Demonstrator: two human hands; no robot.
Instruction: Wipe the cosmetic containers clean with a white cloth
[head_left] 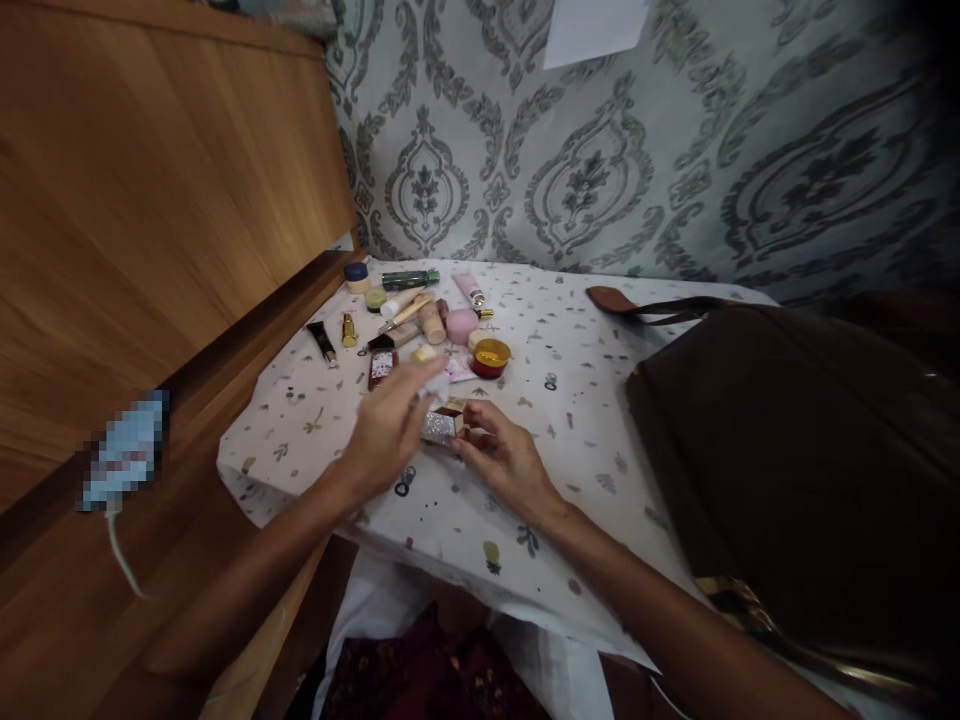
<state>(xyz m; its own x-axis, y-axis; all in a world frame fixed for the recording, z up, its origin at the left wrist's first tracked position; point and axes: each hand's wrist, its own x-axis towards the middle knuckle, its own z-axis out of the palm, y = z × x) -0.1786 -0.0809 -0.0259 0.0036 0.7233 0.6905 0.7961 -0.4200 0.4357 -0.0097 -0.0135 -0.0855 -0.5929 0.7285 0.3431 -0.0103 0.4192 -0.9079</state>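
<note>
While my right hand (510, 458) pinches one end of a small glittery box (440, 428) between thumb and fingers, my left hand (384, 430) grasps a white tissue (437, 388) over its other end; contact there, can't tell. Box probably light, stiff, hard-cornered. Sparkly face should give friction, plain edges may slip. Best held by the ends. Tissue seems soft, limp. Jar (490, 360) just beyond my grip.
</note>
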